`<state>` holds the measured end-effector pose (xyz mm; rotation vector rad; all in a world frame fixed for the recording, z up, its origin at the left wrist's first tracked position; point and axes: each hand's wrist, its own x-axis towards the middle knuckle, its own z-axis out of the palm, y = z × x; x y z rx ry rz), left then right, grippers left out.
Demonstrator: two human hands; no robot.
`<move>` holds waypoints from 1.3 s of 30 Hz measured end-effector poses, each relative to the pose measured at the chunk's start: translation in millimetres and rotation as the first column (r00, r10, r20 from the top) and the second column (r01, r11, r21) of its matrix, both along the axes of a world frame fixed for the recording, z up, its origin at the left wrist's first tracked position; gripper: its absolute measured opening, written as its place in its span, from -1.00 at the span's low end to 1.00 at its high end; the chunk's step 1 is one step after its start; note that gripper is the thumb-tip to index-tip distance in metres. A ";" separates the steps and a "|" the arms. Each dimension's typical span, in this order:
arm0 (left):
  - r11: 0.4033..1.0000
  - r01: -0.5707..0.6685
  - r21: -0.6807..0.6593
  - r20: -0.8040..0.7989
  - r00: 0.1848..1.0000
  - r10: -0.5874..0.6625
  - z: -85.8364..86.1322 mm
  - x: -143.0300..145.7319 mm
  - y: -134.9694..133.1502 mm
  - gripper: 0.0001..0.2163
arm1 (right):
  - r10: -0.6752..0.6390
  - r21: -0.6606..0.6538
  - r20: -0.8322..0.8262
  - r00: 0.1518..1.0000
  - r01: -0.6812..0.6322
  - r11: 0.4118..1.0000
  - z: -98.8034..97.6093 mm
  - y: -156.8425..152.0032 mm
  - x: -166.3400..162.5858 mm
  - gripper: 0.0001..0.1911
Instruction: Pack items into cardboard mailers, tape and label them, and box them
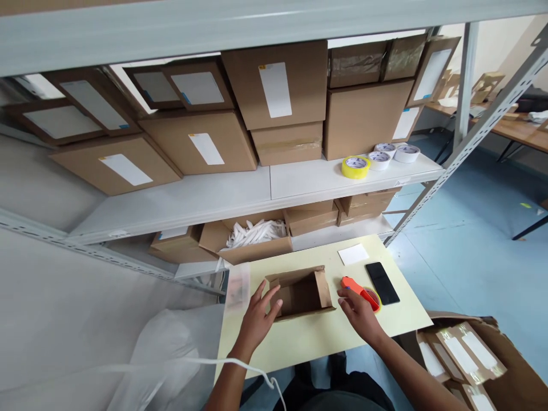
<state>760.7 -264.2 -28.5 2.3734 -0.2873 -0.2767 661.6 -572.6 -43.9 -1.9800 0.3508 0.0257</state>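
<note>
An open cardboard box [295, 294] sits on the cream tabletop [274, 345], and no contents show inside it. At the box's left end, my left hand [258, 315] has its fingers spread, with fingertips by the box's edge; whether they touch it I cannot tell. My right hand [358, 313] is just right of the box, fingers apart and holding nothing. Partly behind that hand lies an orange-red tape dispenser [362, 291] with a roll of tape on it. A black phone [382, 283] and a white card [353, 254] lie farther right and back.
Behind the table, a metal shelf [214, 197] carries several cardboard boxes and tape rolls, one a yellow roll [355, 166]. A lower carton [257, 251] holds white strips. At right stands a large carton [518, 377] of packed boxes. A white cord [240, 363] crosses my left forearm.
</note>
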 end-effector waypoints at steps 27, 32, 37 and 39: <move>0.830 -0.384 0.404 -0.205 0.846 0.492 -89.6 137.4 122.8 -0.57 | -0.114 -0.572 -0.033 0.993 0.075 0.817 26.0 59.1 28.9 -0.33; 0.852 -0.458 0.253 -0.147 0.853 0.501 -51.7 127.7 132.5 -0.72 | -0.104 -0.640 -0.371 0.923 -0.174 0.748 31.1 79.2 65.2 -0.20; 0.854 -0.398 -0.335 0.092 0.888 0.450 9.1 78.5 65.1 -0.52 | -0.044 -0.607 -0.423 0.905 -0.247 0.755 24.5 68.0 56.9 -0.51; 0.872 -0.206 -0.443 0.211 0.922 0.325 28.3 55.3 20.0 -0.52 | -0.032 -0.590 -0.370 0.929 -0.207 0.781 20.7 61.2 49.9 -0.56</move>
